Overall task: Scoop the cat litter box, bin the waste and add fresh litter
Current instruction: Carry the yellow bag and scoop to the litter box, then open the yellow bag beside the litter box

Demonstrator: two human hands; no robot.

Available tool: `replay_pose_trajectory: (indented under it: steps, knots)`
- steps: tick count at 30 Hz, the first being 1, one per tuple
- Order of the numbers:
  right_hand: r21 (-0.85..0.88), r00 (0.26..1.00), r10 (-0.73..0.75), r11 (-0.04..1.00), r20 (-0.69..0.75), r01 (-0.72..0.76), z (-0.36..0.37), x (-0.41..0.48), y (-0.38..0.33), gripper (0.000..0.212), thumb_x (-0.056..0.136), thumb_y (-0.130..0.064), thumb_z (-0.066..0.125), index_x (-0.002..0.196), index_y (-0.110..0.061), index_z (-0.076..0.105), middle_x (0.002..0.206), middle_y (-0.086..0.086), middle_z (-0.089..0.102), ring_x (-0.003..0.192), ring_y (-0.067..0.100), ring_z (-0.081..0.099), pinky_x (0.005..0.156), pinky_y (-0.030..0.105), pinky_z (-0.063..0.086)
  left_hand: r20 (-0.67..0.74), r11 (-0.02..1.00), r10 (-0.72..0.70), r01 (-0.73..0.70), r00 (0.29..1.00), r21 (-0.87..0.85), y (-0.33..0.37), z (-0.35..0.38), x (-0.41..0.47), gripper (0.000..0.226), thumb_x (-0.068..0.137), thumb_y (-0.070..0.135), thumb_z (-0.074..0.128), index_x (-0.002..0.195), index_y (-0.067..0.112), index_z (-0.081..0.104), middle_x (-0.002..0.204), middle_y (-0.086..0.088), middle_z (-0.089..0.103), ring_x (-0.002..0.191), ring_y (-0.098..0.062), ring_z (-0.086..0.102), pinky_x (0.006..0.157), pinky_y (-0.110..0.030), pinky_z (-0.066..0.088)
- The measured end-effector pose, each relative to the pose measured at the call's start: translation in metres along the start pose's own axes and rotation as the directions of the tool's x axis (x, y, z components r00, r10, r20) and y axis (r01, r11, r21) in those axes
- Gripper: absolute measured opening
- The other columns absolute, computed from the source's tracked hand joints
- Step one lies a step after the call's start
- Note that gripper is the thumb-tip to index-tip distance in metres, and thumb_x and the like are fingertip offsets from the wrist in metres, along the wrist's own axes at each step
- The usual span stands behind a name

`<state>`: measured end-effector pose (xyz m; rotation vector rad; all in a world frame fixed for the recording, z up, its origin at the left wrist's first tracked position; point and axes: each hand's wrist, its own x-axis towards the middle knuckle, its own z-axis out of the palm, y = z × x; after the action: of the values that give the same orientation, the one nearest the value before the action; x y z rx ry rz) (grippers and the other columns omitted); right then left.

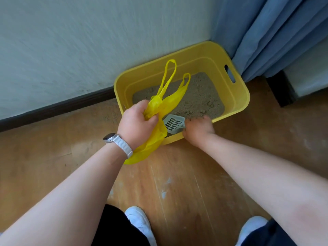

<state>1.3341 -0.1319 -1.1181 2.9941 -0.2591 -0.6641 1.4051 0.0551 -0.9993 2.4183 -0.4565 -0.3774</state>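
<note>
Two hands meet at the near rim of a yellow litter box [237, 96], centre frame: the left hand [136, 121] clenches a bunched bag [170, 100]; the right hand [197, 130] curls round the handle of a scoop [173, 124], its slotted head pointing left toward the bag, litter [200, 96] beyond.

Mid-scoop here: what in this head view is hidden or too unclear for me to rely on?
Head view only:
- Handle of the scoop: covered by the right hand.
- Inside and mouth of the yellow bag: bunched in the left hand.
- Near corner of the litter box: behind the left hand and the bag.
- Waste clumps in the litter: too small and blurred to tell.
</note>
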Motion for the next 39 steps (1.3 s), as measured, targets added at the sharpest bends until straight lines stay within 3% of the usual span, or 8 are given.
replay_pose_trajectory:
  steps: [12,16,21,24,27,31,36,39]
  knots:
    - [0.305,0.999,-0.013,0.952,0.04,0.0,-0.065,-0.034,0.027,0.032,0.093,-0.038,0.049,0.112,-0.015,0.058,0.112,0.01,0.058,0.103,0.031,0.054,0.074,0.035,0.042,0.013,0.995,0.004,-0.003,1.0,-0.097,0.016,0.002,0.012,0.006,0.087,0.022,0.062,0.089,0.017,0.06,0.079,-0.002,0.064,0.073,-0.019,0.058,0.064,-0.038,0.049]
    - [0.623,0.993,0.101,0.773,0.059,-0.115,-0.108,-0.062,0.05,0.02,0.093,-0.038,0.049,0.101,-0.021,0.059,0.098,-0.002,0.057,0.089,0.022,0.057,0.073,0.038,0.05,0.004,0.987,0.022,-0.022,1.0,-0.158,0.032,0.008,0.018,0.004,0.087,0.022,0.064,0.089,0.019,0.061,0.079,-0.001,0.065,0.073,-0.017,0.059,0.064,-0.034,0.048]
    - [0.939,0.942,0.315,0.273,0.119,-0.209,-0.133,-0.104,0.077,0.009,0.089,-0.033,0.055,0.094,-0.03,0.062,0.096,0.006,0.065,0.087,0.022,0.063,0.08,0.044,0.052,0.022,0.977,0.122,-0.116,0.992,-0.177,0.055,0.02,0.015,0.01,0.086,0.024,0.067,0.083,0.028,0.058,0.071,0.008,0.06,0.067,-0.006,0.055,0.06,-0.026,0.043]
    - [0.931,0.922,0.385,0.345,-0.027,-0.117,-0.135,-0.11,0.082,0.029,0.087,-0.039,0.061,0.114,-0.033,0.051,0.1,-0.006,0.058,0.082,0.012,0.061,0.074,0.035,0.051,0.046,0.956,0.271,-0.262,0.962,-0.135,0.068,0.024,0.011,0.011,0.082,0.028,0.066,0.09,0.022,0.064,0.077,0.008,0.062,0.073,-0.013,0.058,0.065,-0.03,0.045]
    - [0.974,0.928,0.37,0.194,0.039,-0.118,-0.14,-0.102,0.079,0.047,0.084,-0.048,0.063,0.125,-0.036,0.045,0.097,-0.009,0.057,0.088,0.016,0.063,0.079,0.044,0.056,0.059,0.936,0.322,-0.308,0.945,-0.172,0.08,0.03,0.006,0.016,0.079,0.032,0.065,0.091,0.022,0.065,0.076,0.008,0.062,0.071,-0.01,0.057,0.067,-0.031,0.046]
    - [0.978,0.943,0.289,0.072,0.168,-0.196,-0.133,-0.101,0.077,0.021,0.084,-0.023,0.062,0.105,-0.028,0.062,0.087,0.007,0.07,0.074,0.02,0.066,0.07,0.044,0.057,0.007,0.923,0.272,-0.259,0.962,-0.285,0.095,0.033,0.001,0.019,0.081,0.036,0.076,0.084,0.023,0.062,0.069,0.006,0.06,0.065,-0.008,0.053,0.057,-0.019,0.042]
    - [0.925,0.935,0.351,0.369,-0.049,-0.09,-0.124,-0.101,0.094,0.014,0.077,-0.006,0.058,0.081,-0.02,0.059,0.06,-0.002,0.051,0.051,0.015,0.046,0.046,0.031,0.037,-0.154,0.923,0.209,-0.247,0.966,-0.296,0.097,0.029,0.003,0.025,0.09,0.029,0.065,0.069,0.026,0.051,0.057,0.009,0.042,0.056,-0.004,0.042,0.051,-0.015,0.032]
    - [0.783,0.938,0.33,0.609,-0.106,-0.125,-0.114,-0.098,0.11,0.016,0.08,-0.006,0.057,0.077,-0.022,0.057,0.078,-0.001,0.059,0.068,0.024,0.057,0.058,0.036,0.046,-0.283,0.934,0.107,-0.194,0.953,-0.301,0.093,0.026,0.011,0.033,0.092,0.019,0.064,0.067,0.029,0.045,0.055,0.009,0.038,0.053,-0.003,0.04,0.05,-0.013,0.03]
